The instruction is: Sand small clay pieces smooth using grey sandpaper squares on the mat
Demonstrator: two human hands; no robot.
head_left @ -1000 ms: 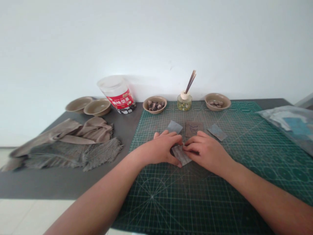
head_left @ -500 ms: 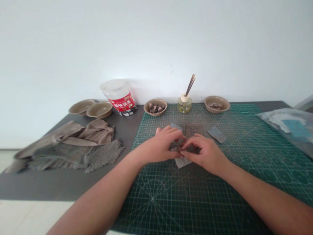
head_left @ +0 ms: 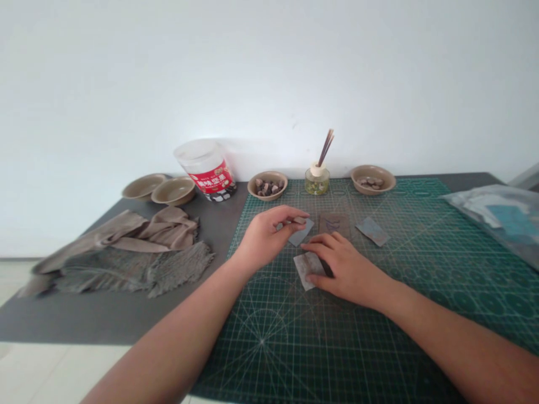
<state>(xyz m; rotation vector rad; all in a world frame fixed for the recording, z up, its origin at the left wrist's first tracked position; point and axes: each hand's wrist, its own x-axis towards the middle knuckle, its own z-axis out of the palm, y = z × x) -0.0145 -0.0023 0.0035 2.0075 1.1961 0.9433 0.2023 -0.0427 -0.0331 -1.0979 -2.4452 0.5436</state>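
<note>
My left hand [head_left: 272, 233] pinches a small brownish-grey piece [head_left: 300, 220], like a stone, between thumb and fingers. It hovers by a blue-grey square sheet [head_left: 298, 238] on the green cutting mat [head_left: 286, 342]. My right hand [head_left: 349, 269] has its thumb and fingers spread, with nothing seen between them. The thumb rests at the edge of a light grey square sheet [head_left: 309, 269] with brownish marks. Beyond the fingers lies a brown square with dark curved lines [head_left: 334, 224], and a grey sheet [head_left: 373, 231] lies to its right.
Along the wall stand a bowl of dark chunks [head_left: 268, 186], a reed diffuser [head_left: 317, 180] and a bowl of flat brown pieces [head_left: 373, 179]. Leftward are a clear tub with a red label [head_left: 210, 174], two tan bowls [head_left: 173, 191] and crumpled cloth [head_left: 168, 230]. A plastic bag [head_left: 505, 213] lies right.
My hands were together over the light grey sheet and have now parted. The left moved up and away with the small piece; the right's fingers have spread open.
</note>
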